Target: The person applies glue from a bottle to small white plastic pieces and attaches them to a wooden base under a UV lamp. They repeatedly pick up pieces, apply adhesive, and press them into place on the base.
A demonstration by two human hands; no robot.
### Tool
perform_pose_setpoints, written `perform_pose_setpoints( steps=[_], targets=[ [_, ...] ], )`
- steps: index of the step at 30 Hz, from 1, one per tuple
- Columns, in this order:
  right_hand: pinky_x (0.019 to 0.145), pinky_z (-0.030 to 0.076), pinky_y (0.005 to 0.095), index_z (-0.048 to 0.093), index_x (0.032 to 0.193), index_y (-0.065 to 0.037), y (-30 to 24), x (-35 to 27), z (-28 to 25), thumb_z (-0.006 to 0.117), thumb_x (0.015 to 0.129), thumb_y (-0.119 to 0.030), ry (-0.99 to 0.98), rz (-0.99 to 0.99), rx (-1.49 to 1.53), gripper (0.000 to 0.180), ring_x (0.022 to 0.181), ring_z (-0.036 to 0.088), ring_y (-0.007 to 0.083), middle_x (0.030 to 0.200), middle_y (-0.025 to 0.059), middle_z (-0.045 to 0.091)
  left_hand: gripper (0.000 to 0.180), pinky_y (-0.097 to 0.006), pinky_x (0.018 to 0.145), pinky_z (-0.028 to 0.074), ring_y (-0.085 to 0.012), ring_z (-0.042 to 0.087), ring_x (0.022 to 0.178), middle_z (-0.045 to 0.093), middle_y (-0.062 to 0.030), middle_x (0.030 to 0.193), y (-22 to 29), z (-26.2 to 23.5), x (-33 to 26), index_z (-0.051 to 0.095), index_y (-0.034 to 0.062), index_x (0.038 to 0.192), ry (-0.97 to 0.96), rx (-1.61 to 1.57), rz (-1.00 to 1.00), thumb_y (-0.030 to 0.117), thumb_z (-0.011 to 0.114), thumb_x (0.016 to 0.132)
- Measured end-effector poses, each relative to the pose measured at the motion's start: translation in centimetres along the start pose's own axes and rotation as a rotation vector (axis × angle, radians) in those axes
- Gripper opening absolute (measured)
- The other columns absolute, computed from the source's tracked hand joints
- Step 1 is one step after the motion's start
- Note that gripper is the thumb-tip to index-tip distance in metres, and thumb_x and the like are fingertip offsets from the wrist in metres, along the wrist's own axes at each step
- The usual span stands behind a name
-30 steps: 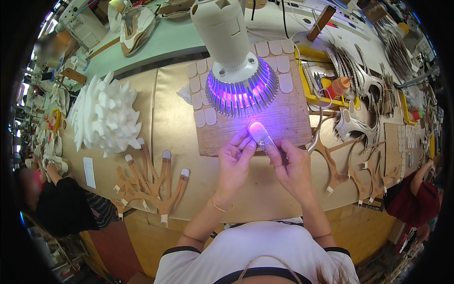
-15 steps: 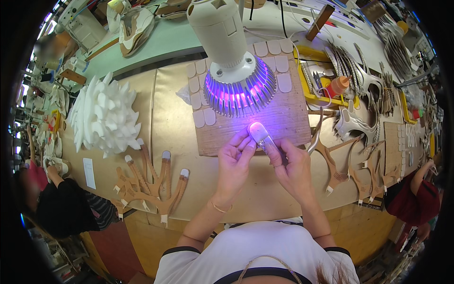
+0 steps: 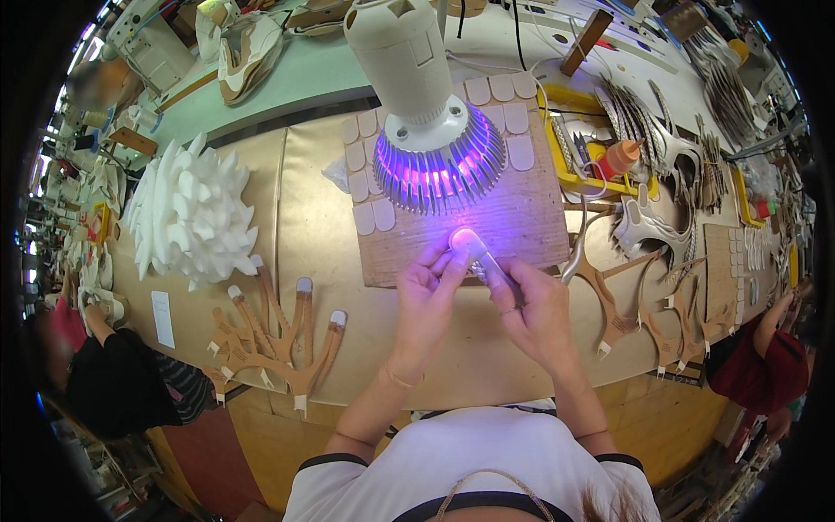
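Under a lamp [image 3: 419,113] with a finned metal rim and violet light, both of my hands hold a shoe strap [image 3: 467,241] with a rounded, pale end. My left hand [image 3: 423,300] pinches the strap near that end, thumb on top. My right hand [image 3: 537,306] is closed around the strap further back, and its fingers hide part of it. The strap is tilted, its round end pointing up and left toward the light. Below it lies a wooden board [image 3: 378,259], with rounded pale patches [image 3: 520,153] set along its edges.
To the left sit a heap of white foam pieces [image 3: 190,213], a paper slip [image 3: 163,318] and tan strap pieces with white tips [image 3: 304,376]. On the right are a yellow tray [image 3: 600,184] with an orange bottle [image 3: 619,159] and more cut uppers [image 3: 617,317]. Other people work at both sides.
Both hands have shifted slightly left with the strap. The strap's round end has tilted a little, and my left thumb lies closer to it.
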State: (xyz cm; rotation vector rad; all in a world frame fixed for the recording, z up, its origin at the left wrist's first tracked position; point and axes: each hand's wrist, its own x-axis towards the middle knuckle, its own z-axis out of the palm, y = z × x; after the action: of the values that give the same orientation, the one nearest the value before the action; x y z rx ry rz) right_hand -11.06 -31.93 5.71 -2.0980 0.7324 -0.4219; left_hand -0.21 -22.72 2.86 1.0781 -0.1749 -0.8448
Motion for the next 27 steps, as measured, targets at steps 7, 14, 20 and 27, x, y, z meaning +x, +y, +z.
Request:
perform_pose_setpoints(
  steps=[7, 14, 20, 27],
  targets=[
    [0.056, 0.045, 0.0279, 0.063, 0.1, 0.002, 1.0, 1.0, 0.4, 0.055, 0.09, -0.015, -0.079, 0.092, 0.093, 0.021, 0.059, 0.058, 0.014, 0.066, 0.0079, 0.061, 0.032, -0.024, 0.085, 0.047, -0.0112, 0.06, 0.096, 0.064, -0.0107, 0.107, 0.0, -0.5, 1.6, 0.053, -0.0072, 0.119, 0.013, -0.007, -0.028, 0.008, 0.059, 0.092],
    [0.05, 0.042, 0.0351, 0.066, 0.095, -0.003, 1.6, 3.0, 1.2, 0.057, 0.089, -0.023, -0.054, 0.051, 0.17, 0.023, 0.049, 0.055, 0.0234, 0.059, 0.0112, 0.058, 0.026, -0.019, 0.063, 0.042, -0.003, 0.046, 0.064, 0.062, -0.0015, 0.083, 1.2, -0.4, 3.1, 0.057, -0.0067, 0.112, 0.007, -0.033, 0.057, 0.006, 0.062, 0.089],
    [0.051, 0.042, 0.0351, 0.065, 0.094, -0.003, 1.7, 3.3, 1.3, 0.057, 0.089, -0.024, -0.057, 0.039, 0.146, 0.023, 0.05, 0.055, 0.0235, 0.058, 0.0109, 0.057, 0.018, -0.018, 0.057, 0.038, -0.0026, 0.046, 0.061, 0.06, 0.0002, 0.077, 1.4, -0.4, 3.6, 0.06, -0.0066, 0.103, 0.032, -0.049, 0.093, 0.003, 0.063, 0.087],
    [0.053, 0.04, 0.0265, 0.063, 0.091, 0.0, 1.4, 2.8, 0.8, 0.056, 0.091, -0.022, -0.064, 0.095, 0.263, 0.023, 0.056, 0.052, 0.0111, 0.063, 0.0042, 0.058, 0.032, -0.025, 0.087, 0.049, -0.0155, 0.06, 0.103, 0.061, -0.0132, 0.112, 1.2, -1.5, 3.2, 0.05, -0.0091, 0.119, -0.15, 0.068, 0.114, -0.003, 0.057, 0.088]
  ],
)
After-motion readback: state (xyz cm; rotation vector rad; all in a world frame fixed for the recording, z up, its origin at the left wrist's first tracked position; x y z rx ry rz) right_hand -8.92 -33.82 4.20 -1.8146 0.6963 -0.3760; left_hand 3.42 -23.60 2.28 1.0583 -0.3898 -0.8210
